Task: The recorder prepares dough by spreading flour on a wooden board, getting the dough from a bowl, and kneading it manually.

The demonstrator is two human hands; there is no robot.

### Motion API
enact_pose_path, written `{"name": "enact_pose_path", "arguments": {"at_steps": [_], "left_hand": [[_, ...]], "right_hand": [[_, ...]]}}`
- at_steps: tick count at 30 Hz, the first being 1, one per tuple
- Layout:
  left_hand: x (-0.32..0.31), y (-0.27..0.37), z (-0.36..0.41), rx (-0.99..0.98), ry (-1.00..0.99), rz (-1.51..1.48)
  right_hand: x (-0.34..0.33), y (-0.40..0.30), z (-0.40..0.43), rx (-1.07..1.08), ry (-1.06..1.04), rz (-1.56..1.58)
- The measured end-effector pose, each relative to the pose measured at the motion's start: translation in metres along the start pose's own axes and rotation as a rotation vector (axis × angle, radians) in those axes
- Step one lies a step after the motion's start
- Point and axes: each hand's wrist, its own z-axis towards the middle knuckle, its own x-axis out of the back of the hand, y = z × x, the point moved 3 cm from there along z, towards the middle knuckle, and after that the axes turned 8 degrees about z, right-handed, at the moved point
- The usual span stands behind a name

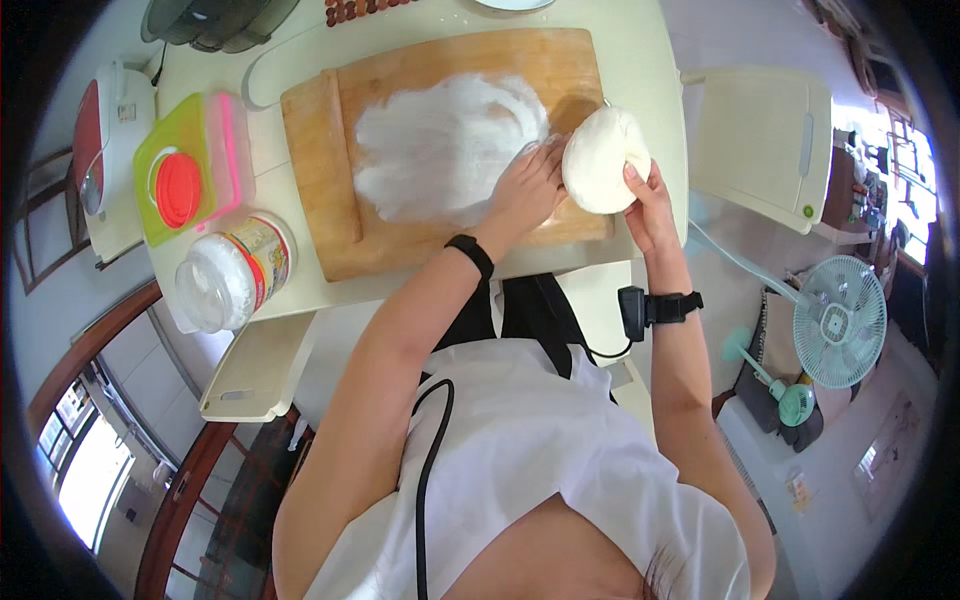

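Observation:
A smooth lump of white dough is raised at the right end of a wooden board. My right hand grips its lower right side, with the thumb on top near a fold. At the dough's left edge is my left hand, palm down over the board; its fingertips are partly hidden, so whether they hold the dough or only touch it is unclear. White flour is spread across the middle of the board, left of the dough.
Left of the board stand a clear plastic jar of white powder and a green and pink plastic container with a red lid. A dark pot is at the table's back left. Chairs flank the table; a fan stands at right.

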Motion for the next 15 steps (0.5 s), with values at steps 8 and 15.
{"name": "enact_pose_path", "arguments": {"at_steps": [8,15], "left_hand": [[0.020,-0.075,0.064,0.011,0.020,0.072],[0.044,-0.141,0.011,0.345,0.026,0.254]], "right_hand": [[-0.004,0.006,0.006,-0.085,-0.031,-0.011],[-0.015,0.021,0.017,-0.192,-0.097,-0.025]]}}
